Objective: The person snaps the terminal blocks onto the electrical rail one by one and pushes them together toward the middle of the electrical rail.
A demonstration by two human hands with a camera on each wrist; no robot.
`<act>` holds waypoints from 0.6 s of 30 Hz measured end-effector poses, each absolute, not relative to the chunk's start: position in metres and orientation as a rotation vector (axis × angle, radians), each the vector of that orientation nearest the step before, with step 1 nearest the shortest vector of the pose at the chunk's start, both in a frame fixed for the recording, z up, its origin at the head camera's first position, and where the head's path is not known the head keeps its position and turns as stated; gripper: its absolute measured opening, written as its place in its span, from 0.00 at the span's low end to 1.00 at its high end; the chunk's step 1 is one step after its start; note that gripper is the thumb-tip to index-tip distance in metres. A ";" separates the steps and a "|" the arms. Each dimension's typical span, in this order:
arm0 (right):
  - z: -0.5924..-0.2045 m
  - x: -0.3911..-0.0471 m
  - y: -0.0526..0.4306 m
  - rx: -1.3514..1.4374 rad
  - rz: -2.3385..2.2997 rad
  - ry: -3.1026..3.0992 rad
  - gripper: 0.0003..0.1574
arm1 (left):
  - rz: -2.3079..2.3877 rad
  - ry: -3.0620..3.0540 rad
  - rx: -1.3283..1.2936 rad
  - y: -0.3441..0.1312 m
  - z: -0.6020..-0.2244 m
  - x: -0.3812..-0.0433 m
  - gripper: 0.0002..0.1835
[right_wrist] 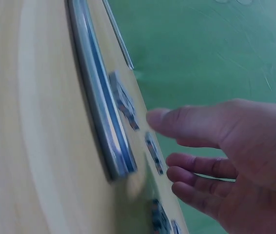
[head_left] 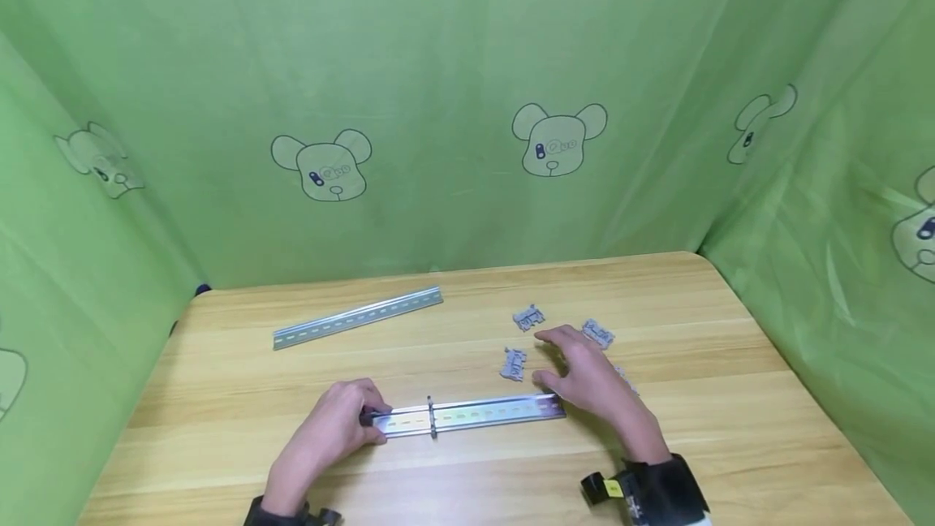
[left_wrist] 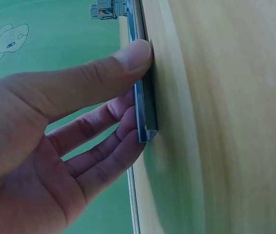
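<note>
Wooden table (head_left: 219,396), green curtain (head_left: 438,39) beyond. Left hand (head_left: 339,420) grips near rail (head_left: 489,412), partly covering its left end. Right hand (head_left: 587,372) loose, released, half hiding a grey block (head_left: 620,371).

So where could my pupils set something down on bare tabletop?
Bare: between the rear DIN rail and front DIN rail, left of the terminal blocks; also along the right edge of the tabletop. Crowded: among those blocks, around the right hand.
</note>
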State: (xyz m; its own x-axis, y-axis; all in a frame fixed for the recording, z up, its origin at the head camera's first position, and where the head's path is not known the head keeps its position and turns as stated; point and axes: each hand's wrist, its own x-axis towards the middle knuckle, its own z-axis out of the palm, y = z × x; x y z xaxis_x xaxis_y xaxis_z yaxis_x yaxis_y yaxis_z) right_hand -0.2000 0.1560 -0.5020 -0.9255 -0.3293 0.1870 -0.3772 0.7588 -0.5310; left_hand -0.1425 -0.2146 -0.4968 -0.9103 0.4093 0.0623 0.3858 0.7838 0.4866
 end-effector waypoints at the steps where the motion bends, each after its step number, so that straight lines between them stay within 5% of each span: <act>1: -0.503 -0.200 0.153 0.592 0.895 -2.870 0.42 | 0.780 2.924 0.651 -0.214 -0.497 -0.142 0.18; 18: -0.518 -0.200 0.123 0.585 0.763 -2.893 0.37 | 0.777 2.947 0.688 -0.217 -0.499 -0.144 0.17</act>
State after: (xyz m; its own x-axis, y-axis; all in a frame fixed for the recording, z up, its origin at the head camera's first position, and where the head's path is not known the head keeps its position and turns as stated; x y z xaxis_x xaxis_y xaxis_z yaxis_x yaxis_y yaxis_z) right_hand -0.2003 0.1235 -0.5179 -0.9221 -0.3405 0.1836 -0.3868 0.8013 -0.4564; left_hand -0.1436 -0.2166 -0.4991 -0.9029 0.4195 0.0936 0.4111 0.7792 0.4731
